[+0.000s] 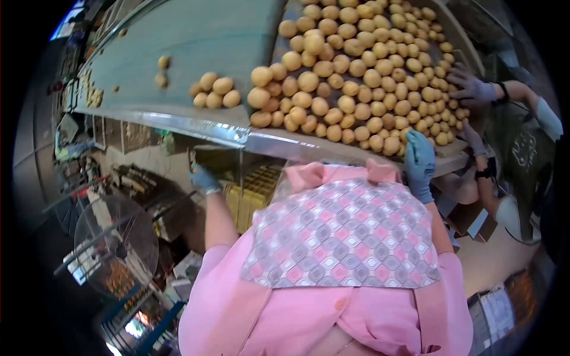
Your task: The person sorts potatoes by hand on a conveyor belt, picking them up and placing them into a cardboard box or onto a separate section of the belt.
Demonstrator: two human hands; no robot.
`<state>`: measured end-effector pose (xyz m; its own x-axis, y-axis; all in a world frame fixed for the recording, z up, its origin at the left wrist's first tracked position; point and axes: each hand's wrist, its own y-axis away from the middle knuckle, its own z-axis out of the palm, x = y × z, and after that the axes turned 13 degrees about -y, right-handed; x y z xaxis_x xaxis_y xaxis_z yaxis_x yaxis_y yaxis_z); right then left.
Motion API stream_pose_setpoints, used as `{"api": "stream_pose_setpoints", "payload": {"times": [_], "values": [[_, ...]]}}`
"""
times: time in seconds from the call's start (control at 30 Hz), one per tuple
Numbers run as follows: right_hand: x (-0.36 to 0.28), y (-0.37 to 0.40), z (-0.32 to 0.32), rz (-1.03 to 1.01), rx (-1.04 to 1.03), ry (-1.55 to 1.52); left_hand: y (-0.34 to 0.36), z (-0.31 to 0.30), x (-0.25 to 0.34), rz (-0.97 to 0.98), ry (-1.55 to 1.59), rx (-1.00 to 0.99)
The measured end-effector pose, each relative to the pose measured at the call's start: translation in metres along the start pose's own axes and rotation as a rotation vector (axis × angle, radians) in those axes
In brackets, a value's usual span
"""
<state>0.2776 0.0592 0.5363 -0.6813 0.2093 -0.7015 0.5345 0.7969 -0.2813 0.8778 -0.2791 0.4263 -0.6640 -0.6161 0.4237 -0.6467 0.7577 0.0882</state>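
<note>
Many round, yellow-brown potatoes (pixel 356 77) lie spread over the right part of a sorting table. My right hand (pixel 419 155), in a blue glove, is at the near edge of this pile, touching or very close to the nearest potatoes. Its fingers are curled, and what lies inside them is hidden. Below the table's metal edge (pixel 246 137), off to the left, my left hand (pixel 205 180) also wears a blue glove. Those fingers look closed around a small dark part that I cannot make out.
A green conveyor belt (pixel 196 53) carries a small cluster of potatoes (pixel 215 92) and a few strays. At the right end, another person's gloved hand (pixel 472 86) reaches to the pile, the other hand (pixel 473 139) below it. A yellow crate (pixel 252 202) and a large fan (pixel 117 246) stand below left.
</note>
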Motion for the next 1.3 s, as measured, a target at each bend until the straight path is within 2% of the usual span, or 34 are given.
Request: {"api": "stream_pose_setpoints", "payload": {"times": [0.1, 0.17, 0.23, 0.27, 0.3, 0.33, 0.4, 0.47, 0.53, 0.6, 0.67, 0.7, 0.77, 0.87, 0.9, 0.97, 1.0, 1.03, 1.1, 1.2, 1.27, 1.3], "values": [[-0.003, -0.003, -0.003, 0.022, -0.02, 0.007, -0.041, -0.012, 0.017, 0.07, -0.195, -0.012], [-0.006, -0.008, -0.003, 0.028, 0.003, -0.016, -0.049, -0.033, 0.068, 0.187, -0.206, 0.141], [-0.014, -0.006, -0.006, 0.038, 0.023, -0.059, -0.009, -0.071, 0.148, 0.519, -0.001, 0.344], [-0.013, -0.002, -0.006, 0.038, 0.025, -0.066, 0.023, -0.085, 0.188, 0.735, 0.151, 0.32], [-0.01, -0.002, -0.005, 0.031, 0.035, -0.072, 0.06, -0.096, 0.227, 0.946, 0.286, 0.191], [-0.007, -0.003, -0.004, 0.021, 0.048, -0.078, 0.101, -0.103, 0.262, 1.133, 0.445, -0.053], [-0.007, -0.004, -0.004, 0.035, 0.055, -0.093, 0.142, -0.093, 0.294, 1.368, 0.083, -0.403], [-0.012, -0.003, -0.007, 0.065, 0.061, -0.102, 0.206, -0.093, 0.326, 1.822, -0.138, -0.434], [-0.014, -0.005, -0.01, 0.056, 0.073, -0.088, 0.234, -0.079, 0.35, 2.085, -0.338, -0.437], [-0.019, -0.008, -0.014, 0.06, 0.066, -0.103, 0.212, -0.046, 0.368, 2.236, -0.563, -0.337], [-0.016, -0.006, -0.013, 0.057, 0.093, -0.099, 0.19, -0.029, 0.408, 2.327, -0.552, -0.179], [-0.016, -0.006, -0.012, 0.072, 0.099, -0.108, 0.182, -0.029, 0.432, 2.216, -0.6, -0.172], [-0.016, -0.008, -0.012, 0.056, 0.108, -0.114, 0.106, 0.023, 0.47, 2.06, -0.436, -0.091], [-0.015, -0.007, -0.011, 0.087, 0.113, -0.1, 0.118, 0.03, 0.515, 1.781, -0.343, 0.348], [-0.017, -0.008, -0.012, 0.113, 0.119, -0.093, 0.173, 0.014, 0.519, 1.88, -0.042, 0.129], [-0.017, -0.011, -0.015, 0.104, 0.119, -0.096, 0.213, 0.022, 0.493, 2.043, -0.154, -0.443], [-0.018, -0.012, -0.014, 0.096, 0.118, -0.099, 0.275, -0.004, 0.488, 2.48, -0.132, -0.285], [-0.017, -0.012, -0.013, 0.102, 0.119, -0.101, 0.293, -0.007, 0.473, 2.687, -0.696, -0.367], [-0.017, -0.011, -0.012, 0.114, 0.117, -0.101, 0.296, 0.01, 0.469, 3.243, -0.145, -0.633], [-0.018, -0.008, -0.01, 0.11, 0.156, -0.071, 0.265, 0.042, 0.489, 2.92, -0.624, -0.89], [-0.016, -0.008, -0.011, 0.099, 0.153, -0.07, 0.253, 0.041, 0.538, 2.738, -1.115, -0.145], [-0.017, -0.007, -0.011, 0.091, 0.149, -0.075, 0.219, 0.062, 0.555, 2.216, -0.692, -0.523]]}}
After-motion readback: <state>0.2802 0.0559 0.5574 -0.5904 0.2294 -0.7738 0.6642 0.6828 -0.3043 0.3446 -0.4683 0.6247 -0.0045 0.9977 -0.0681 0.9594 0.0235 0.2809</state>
